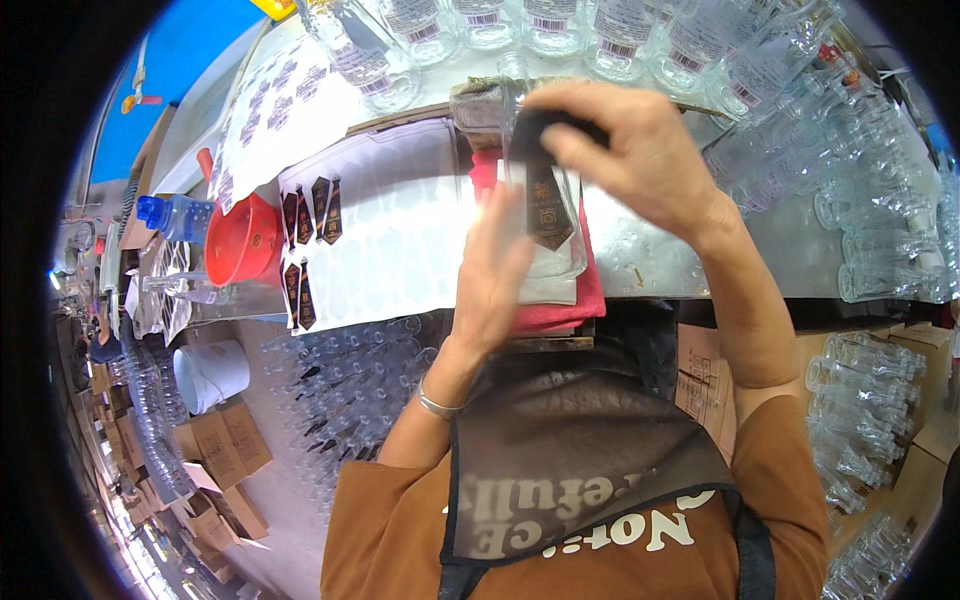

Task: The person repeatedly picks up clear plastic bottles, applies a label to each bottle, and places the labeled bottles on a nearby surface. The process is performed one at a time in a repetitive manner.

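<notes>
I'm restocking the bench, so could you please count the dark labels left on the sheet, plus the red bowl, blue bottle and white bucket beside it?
Dark labels on the sheet: 5
Red bowl: 1
Blue bottle: 1
White bucket: 1
Total: 8

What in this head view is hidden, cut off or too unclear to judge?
- Head view: the clear glass bottle is largely covered by the right hand and left hand.
- Head view: glare washes out the label sheet near the left hand's fingers.
- Head view: the red cloth is mostly hidden under bottle and hands.
- Head view: the bottles along the top edge are cropped.
</notes>
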The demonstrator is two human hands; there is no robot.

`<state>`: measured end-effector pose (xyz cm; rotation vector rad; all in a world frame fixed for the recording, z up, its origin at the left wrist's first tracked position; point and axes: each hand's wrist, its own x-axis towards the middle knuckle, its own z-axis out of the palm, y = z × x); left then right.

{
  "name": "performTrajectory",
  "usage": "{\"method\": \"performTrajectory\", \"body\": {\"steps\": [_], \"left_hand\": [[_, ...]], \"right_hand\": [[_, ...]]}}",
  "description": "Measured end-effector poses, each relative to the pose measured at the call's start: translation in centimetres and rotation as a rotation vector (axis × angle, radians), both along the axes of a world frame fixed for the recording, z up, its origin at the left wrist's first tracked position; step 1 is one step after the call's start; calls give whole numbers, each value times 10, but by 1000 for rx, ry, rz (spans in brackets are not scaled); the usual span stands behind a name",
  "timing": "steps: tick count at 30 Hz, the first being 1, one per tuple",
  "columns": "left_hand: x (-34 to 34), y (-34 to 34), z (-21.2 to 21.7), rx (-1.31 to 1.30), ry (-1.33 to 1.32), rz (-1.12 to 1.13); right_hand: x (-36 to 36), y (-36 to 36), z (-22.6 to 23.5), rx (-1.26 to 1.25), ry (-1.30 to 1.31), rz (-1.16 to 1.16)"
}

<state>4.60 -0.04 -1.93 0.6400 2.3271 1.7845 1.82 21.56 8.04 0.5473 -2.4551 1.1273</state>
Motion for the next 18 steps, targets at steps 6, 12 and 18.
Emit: {"method": "performTrajectory", "body": {"steps": [6,12,18], "left_hand": [[0,-4,2,77,-24,-30],[12,-18,11,-98,241,-123],[12,5,16,-261,449,-15]], "right_hand": [[-21,0,-10,239,399,-139],[36,-19,-3,194,69,191],[36,5,-31,-68,206,12]]}}
